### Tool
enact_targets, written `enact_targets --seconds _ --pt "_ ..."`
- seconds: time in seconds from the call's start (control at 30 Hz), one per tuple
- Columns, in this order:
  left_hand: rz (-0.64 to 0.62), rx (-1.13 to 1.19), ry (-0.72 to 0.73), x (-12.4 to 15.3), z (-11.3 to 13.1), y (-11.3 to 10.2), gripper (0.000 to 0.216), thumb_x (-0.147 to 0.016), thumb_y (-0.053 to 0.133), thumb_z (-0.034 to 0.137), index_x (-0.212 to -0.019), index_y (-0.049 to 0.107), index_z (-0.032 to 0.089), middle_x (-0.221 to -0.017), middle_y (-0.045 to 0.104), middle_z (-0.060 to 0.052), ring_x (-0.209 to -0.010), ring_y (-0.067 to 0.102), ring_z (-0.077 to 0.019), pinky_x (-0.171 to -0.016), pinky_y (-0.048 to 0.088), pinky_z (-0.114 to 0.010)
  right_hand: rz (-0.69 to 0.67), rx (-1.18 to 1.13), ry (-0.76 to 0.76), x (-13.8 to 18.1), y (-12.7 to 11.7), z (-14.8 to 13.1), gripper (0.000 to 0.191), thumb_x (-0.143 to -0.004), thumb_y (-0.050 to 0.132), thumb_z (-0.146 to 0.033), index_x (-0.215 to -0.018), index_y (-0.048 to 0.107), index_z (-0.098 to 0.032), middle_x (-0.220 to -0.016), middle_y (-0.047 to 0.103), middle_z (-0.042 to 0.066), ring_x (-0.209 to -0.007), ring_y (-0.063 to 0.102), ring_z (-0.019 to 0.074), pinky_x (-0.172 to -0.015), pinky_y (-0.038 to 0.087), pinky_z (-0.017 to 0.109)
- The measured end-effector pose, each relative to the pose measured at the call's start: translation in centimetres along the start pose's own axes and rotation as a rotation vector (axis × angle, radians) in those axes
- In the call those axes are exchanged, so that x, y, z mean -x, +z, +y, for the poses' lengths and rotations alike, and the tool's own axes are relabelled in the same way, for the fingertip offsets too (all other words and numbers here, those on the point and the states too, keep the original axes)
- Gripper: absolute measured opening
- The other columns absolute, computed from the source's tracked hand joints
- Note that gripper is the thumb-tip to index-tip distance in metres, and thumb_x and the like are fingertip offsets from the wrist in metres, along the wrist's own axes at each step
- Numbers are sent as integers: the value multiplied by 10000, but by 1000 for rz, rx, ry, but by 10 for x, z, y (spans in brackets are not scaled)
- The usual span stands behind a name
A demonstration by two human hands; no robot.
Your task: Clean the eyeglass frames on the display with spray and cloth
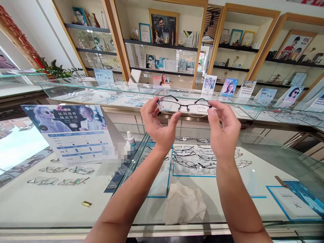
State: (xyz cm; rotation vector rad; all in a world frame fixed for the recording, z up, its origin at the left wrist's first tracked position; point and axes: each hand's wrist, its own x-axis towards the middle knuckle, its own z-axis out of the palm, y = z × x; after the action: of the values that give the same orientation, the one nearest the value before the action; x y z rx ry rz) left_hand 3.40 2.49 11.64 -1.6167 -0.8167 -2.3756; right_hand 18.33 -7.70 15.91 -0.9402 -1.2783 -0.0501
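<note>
I hold a pair of thin black-framed glasses [186, 106] up in front of me with both hands. My left hand [158, 123] pinches the left end of the frame, thumb under the lens and fingers over it. My right hand [224, 130] pinches the right end at the hinge. The temples are folded out away from me. Below my hands is a glass display counter [255, 175] with several pairs of glasses [197, 158] laid inside it. A white cleaning cloth [184, 203] lies on the counter glass near my forearms.
A poster stand [69, 133] is on the counter at left, with a small white bottle [131, 138] beside it. A second glass counter [265, 113] with leaflets runs behind. Wooden wall shelves [162, 44] hold pictures and frames. A small gold piece [86, 204] lies at left.
</note>
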Motion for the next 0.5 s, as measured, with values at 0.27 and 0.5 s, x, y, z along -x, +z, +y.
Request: enact_targets --seconds 0.27,0.5 --pt "-111 48 17 26 -4 -29 614 -940 797 502 -1433 546 236 -1351 604 -122 -1278 635 -258 -1048 578 -416 -57 -178 138 27 -5 32 328 -1011 687 -480 -1246 761 -263 -1316 790 96 -1152 746 240 -1039 593 455" --pt "-310 -28 -16 86 -26 -78 594 -915 833 457 -1379 553 213 -1342 656 -170 -1291 650 -293 -1009 609 -460 -178 -185 336 94 -12 84 413 -983 707 -547 -1258 777 -247 -1340 787 127 -1143 757 268 -1013 604 454"
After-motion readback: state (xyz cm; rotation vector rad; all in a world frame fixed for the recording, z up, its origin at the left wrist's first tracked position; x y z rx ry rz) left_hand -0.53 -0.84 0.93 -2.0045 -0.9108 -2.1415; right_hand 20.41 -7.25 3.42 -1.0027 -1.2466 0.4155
